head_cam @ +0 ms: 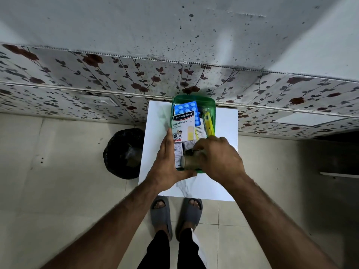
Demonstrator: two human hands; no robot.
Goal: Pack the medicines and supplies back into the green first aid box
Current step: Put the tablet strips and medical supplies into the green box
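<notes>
A: Right hand?
B: Clamped on a brown roll, long axis across the frame, at the box's near end; centre frame.
A: Left hand?
B: Fingers spread, flat against the box's left wall; plasters and tablets lie beyond.

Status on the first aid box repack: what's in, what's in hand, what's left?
Mostly done: the blue pill strip, Hansaplast pack and yellow tube already lie inside the green box. In hand: right hand seats a brown roll at the near end while left hand steadies the box. No loose items on the white table; no lid visible.
</notes>
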